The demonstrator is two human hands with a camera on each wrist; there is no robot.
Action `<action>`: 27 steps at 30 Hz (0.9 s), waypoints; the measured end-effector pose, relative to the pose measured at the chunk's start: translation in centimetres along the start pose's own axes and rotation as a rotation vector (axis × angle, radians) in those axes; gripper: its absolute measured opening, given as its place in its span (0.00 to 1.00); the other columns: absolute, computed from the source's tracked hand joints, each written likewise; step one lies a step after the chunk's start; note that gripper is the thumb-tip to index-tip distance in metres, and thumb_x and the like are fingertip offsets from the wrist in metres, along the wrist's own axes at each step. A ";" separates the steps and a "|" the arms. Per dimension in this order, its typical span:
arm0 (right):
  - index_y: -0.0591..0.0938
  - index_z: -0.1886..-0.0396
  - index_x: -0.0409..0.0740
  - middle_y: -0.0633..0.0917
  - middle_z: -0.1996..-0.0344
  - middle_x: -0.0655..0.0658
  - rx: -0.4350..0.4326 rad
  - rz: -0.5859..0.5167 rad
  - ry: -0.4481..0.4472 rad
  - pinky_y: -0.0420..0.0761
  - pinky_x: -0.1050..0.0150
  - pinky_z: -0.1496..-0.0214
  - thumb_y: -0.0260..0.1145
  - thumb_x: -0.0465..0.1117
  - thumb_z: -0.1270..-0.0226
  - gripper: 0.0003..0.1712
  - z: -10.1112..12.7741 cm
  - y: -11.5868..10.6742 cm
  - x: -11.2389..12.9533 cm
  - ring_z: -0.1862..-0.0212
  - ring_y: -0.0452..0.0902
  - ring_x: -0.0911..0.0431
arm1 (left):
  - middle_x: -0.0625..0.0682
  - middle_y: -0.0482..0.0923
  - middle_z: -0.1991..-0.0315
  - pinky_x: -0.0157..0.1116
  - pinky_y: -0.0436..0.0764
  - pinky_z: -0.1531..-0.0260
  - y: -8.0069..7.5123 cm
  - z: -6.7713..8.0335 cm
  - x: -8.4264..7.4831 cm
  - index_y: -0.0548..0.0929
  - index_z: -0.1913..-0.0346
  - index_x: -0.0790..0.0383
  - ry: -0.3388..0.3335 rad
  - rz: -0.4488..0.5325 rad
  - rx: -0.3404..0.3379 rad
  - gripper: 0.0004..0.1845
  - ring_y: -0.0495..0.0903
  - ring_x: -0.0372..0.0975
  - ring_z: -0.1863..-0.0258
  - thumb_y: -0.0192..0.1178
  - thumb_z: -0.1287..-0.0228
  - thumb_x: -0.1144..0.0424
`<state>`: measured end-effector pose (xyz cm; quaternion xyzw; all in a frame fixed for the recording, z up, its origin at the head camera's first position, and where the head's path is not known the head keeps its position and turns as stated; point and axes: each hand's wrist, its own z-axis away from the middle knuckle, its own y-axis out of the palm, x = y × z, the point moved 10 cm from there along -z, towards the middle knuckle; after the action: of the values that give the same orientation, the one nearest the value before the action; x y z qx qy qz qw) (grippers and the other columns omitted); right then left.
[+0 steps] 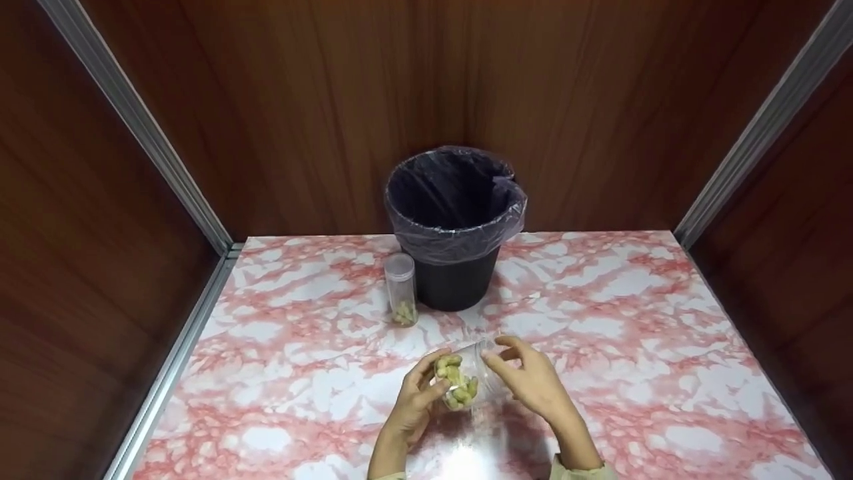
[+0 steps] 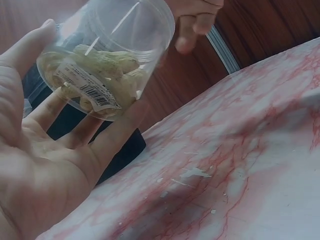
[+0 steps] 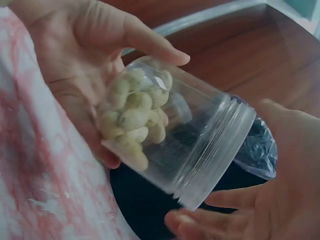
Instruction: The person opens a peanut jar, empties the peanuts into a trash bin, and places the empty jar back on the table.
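Observation:
My left hand [image 1: 414,403] holds a clear plastic jar [image 3: 187,132] by its base, thumb on one side and fingers on the other. Tilted on its side, the jar has several unshelled peanuts [image 3: 137,112] gathered at its bottom end and a barcode label [image 2: 90,86] on its base. Its ridged clear lid [image 3: 217,155] points toward my right hand [image 1: 530,377]. That hand's thumb and fingers are spread around the lid end, loosely bent and close to it. A second, taller clear jar [image 1: 401,290] stands upright beyond, with some peanuts low inside.
A black bin [image 1: 460,280] lined with a thin translucent bag [image 1: 453,245] stands at the back of the table, just right of the tall jar. The red-and-white marbled tabletop [image 1: 280,360] is enclosed by dark wooden panels [image 1: 333,120] with metal corner rails [image 1: 156,143].

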<state>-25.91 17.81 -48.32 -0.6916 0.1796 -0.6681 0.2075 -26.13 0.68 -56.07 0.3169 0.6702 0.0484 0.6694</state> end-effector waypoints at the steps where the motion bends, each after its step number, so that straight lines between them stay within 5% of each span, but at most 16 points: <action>1: 0.76 0.39 0.45 0.82 0.52 0.39 0.031 -0.030 -0.021 0.82 0.57 0.67 0.66 0.57 0.35 0.31 0.0 0.2 0.1 0.66 0.80 0.52 | 0.61 0.70 0.39 0.42 0.78 0.48 0.0 0.1 0.0 0.66 0.32 0.69 0.002 -0.006 -0.001 0.30 0.70 0.49 0.42 0.61 0.36 0.66; 5: 0.74 0.37 0.45 0.76 0.42 0.38 0.167 -0.192 -0.171 0.80 0.53 0.51 0.73 0.40 0.42 0.33 0.2 1.0 1.0 0.52 0.78 0.47 | 0.61 0.71 0.40 0.43 0.79 0.49 -0.1 0.3 0.2 0.66 0.33 0.68 -0.002 0.008 0.000 0.28 0.72 0.48 0.44 0.59 0.35 0.67; 8: 0.69 0.33 0.41 0.70 0.36 0.38 0.256 -0.329 -0.290 0.69 0.46 0.36 0.73 0.28 0.48 0.41 0.6 1.1 1.6 0.38 0.68 0.40 | 0.62 0.70 0.40 0.43 0.79 0.48 0.0 0.3 0.2 0.65 0.33 0.69 0.004 0.023 0.013 0.28 0.73 0.49 0.44 0.57 0.35 0.68; 11: 0.64 0.30 0.40 0.65 0.31 0.38 0.262 -0.362 -0.341 0.59 0.42 0.31 0.72 0.28 0.46 0.44 0.8 0.8 1.9 0.31 0.58 0.39 | 0.62 0.70 0.39 0.43 0.79 0.49 0.0 0.2 0.1 0.64 0.32 0.70 0.006 0.028 0.020 0.29 0.73 0.49 0.44 0.58 0.35 0.68; 14: 0.65 0.29 0.45 0.66 0.31 0.39 0.155 -0.236 -0.271 0.65 0.40 0.35 0.68 0.38 0.36 0.37 0.6 0.2 1.4 0.33 0.62 0.38 | 0.62 0.70 0.39 0.44 0.79 0.49 0.0 0.2 0.2 0.64 0.32 0.70 -0.004 0.021 0.019 0.30 0.72 0.49 0.44 0.58 0.35 0.68; 19: 0.75 0.36 0.47 0.79 0.44 0.40 0.008 0.037 -0.079 0.78 0.47 0.49 0.58 0.57 0.28 0.28 0.4 -0.7 0.1 0.51 0.79 0.47 | 0.62 0.69 0.38 0.43 0.74 0.44 -0.2 0.3 0.1 0.64 0.32 0.70 -0.008 -0.028 0.008 0.30 0.67 0.50 0.39 0.59 0.35 0.67; 24: 0.77 0.41 0.44 0.82 0.52 0.39 0.067 0.059 -0.010 0.82 0.57 0.69 0.58 0.62 0.30 0.31 0.3 0.1 -0.4 0.69 0.81 0.54 | 0.63 0.69 0.37 0.44 0.71 0.40 -0.1 0.2 -0.1 0.64 0.31 0.69 0.002 -0.044 0.016 0.31 0.65 0.51 0.37 0.59 0.35 0.67; 27: 0.76 0.40 0.43 0.80 0.49 0.37 0.130 -0.006 -0.045 0.82 0.59 0.70 0.63 0.59 0.33 0.31 0.4 0.8 -0.3 0.69 0.81 0.54 | 0.63 0.68 0.37 0.43 0.69 0.39 -0.2 0.3 -0.1 0.63 0.30 0.68 0.002 -0.064 0.017 0.32 0.65 0.49 0.37 0.60 0.36 0.67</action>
<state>-25.53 17.36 -49.01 -0.6919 0.1293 -0.6634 0.2539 -25.93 0.41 -56.13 0.3011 0.6811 0.0215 0.6671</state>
